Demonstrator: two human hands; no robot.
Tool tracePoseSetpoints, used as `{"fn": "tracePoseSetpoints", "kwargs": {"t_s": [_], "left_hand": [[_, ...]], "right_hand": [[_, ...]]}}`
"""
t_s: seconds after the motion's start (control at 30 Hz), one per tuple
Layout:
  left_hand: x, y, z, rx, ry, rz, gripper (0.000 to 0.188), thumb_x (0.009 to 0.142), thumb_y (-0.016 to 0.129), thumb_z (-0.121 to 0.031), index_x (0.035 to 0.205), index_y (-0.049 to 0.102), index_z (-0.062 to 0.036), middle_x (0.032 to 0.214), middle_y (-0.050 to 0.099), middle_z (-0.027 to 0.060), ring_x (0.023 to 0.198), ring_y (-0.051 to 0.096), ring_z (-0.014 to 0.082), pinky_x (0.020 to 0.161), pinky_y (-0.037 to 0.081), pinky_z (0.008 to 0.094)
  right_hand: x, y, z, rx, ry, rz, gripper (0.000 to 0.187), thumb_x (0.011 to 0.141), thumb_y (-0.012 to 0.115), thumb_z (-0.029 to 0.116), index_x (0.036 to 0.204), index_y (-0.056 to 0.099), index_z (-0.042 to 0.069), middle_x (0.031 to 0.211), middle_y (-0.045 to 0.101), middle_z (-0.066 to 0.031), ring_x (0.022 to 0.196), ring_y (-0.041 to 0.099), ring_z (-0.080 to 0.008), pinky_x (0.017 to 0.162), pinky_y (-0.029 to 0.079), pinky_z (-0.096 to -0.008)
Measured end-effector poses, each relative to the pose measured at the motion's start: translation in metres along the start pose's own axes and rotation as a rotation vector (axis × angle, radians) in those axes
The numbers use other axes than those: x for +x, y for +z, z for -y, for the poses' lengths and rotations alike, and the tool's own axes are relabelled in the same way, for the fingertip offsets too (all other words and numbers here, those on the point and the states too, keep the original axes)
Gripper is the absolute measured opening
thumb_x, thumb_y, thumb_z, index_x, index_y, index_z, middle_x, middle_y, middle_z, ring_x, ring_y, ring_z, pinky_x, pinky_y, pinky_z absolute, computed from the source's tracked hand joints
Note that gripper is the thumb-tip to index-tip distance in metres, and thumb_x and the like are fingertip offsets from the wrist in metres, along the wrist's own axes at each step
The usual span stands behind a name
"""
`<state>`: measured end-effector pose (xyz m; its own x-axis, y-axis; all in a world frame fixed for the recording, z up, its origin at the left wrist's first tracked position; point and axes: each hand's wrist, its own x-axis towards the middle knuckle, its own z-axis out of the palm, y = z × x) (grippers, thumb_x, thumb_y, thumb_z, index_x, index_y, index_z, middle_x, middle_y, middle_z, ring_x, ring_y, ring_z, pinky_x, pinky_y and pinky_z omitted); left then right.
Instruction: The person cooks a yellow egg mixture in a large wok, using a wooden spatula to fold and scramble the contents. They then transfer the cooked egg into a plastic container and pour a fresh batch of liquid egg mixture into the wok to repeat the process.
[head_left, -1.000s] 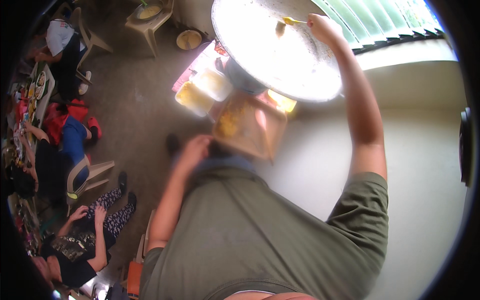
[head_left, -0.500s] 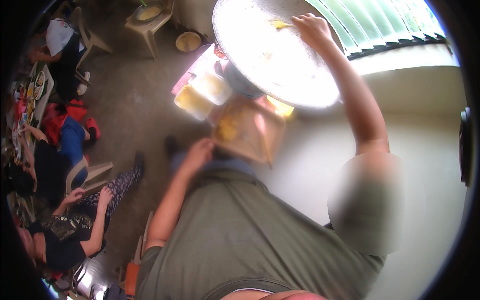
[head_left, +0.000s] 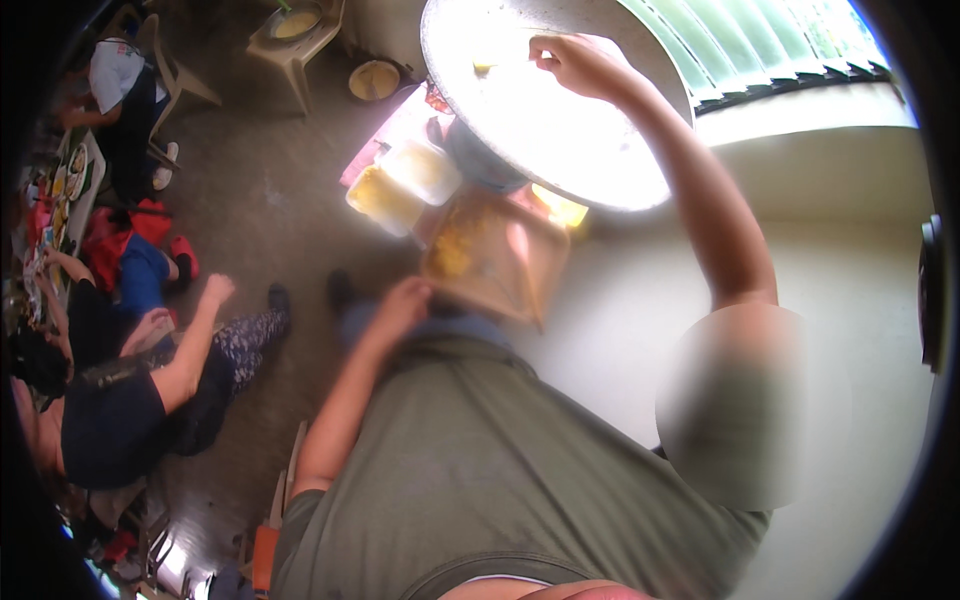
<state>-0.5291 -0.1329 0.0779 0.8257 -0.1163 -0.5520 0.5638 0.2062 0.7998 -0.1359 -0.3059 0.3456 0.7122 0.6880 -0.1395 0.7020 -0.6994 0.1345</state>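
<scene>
My right hand is closed on a small brush with a yellow end, over a large, shallow metal pan. Glare washes out much of the pan's inside and the brush's handle. Lower down, my left hand is at the near left corner of a brown tray. Its fingers are curled at the edge, apparently holding it. Yellow pieces lie in the tray, along with a long-handled utensil whose end is pale.
Left of the tray are a tub of yellow food and a whitish tub. A bowl rests on a plastic chair, and a round container is on the floor. Several people sit along a table at left. A louvred window is upper right.
My right hand has moved left across the pan with the brush. My left hand stays at the tray. At left, a seated person in black has shifted and raised a hand.
</scene>
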Motion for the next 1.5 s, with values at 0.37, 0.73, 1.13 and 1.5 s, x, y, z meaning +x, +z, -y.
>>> {"fn": "tracePoseSetpoints", "kwargs": {"t_s": [0.37, 0.73, 1.13, 1.5], "left_hand": [[-0.043, -0.009, 0.054, 0.038, -0.019, -0.016, 0.029, 0.107, 0.054, -0.024, 0.126, 0.065, -0.0048, 0.081, 0.056, -0.0032, 0.069, 0.055, 0.0056, 0.059, 0.042, 0.0226], [0.016, 0.039, -0.033, 0.032, -0.035, -0.027, 0.029, 0.107, 0.053, -0.024, 0.124, 0.066, -0.0057, 0.075, 0.057, -0.0027, 0.068, 0.055, 0.0053, 0.059, 0.041, 0.0224], [0.201, 0.004, 0.042, 0.021, -0.022, -0.031, 0.03, 0.107, 0.054, -0.027, 0.124, 0.066, -0.0066, 0.075, 0.057, -0.0025, 0.066, 0.052, 0.005, 0.059, 0.04, 0.0217], [0.3, 0.054, 0.08, 0.059, -0.037, -0.015, 0.029, 0.106, 0.054, -0.026, 0.124, 0.066, -0.0065, 0.075, 0.057, -0.0019, 0.066, 0.052, 0.0055, 0.059, 0.041, 0.0222]], "right_hand": [[-0.03, 0.0, 0.038, 0.03, -0.274, -0.117, 0.018, 0.103, 0.059, 0.009, 0.109, 0.076, 0.008, 0.107, 0.077, -0.0098, 0.096, 0.071, -0.0267, 0.088, 0.056, -0.0359], [-0.016, -0.001, -0.149, -0.568, 0.347, 0.408, 0.023, 0.092, 0.062, 0.001, 0.103, 0.08, 0.011, 0.099, 0.079, -0.0113, 0.093, 0.075, -0.0283, 0.07, 0.058, -0.0398], [0.113, 0.102, -0.1, 0.05, 0.208, 0.781, 0.02, 0.103, 0.059, 0.018, 0.106, 0.074, 0.006, 0.083, 0.068, -0.0086, 0.069, 0.057, -0.0187, 0.06, 0.046, -0.0353], [0.135, 0.192, -0.228, 0.46, 0.366, 0.477, 0.03, 0.107, 0.06, 0.025, 0.129, 0.07, 0.007, 0.074, 0.06, 0.0024, 0.055, 0.038, -0.0102, 0.053, 0.037, -0.0258]]}}
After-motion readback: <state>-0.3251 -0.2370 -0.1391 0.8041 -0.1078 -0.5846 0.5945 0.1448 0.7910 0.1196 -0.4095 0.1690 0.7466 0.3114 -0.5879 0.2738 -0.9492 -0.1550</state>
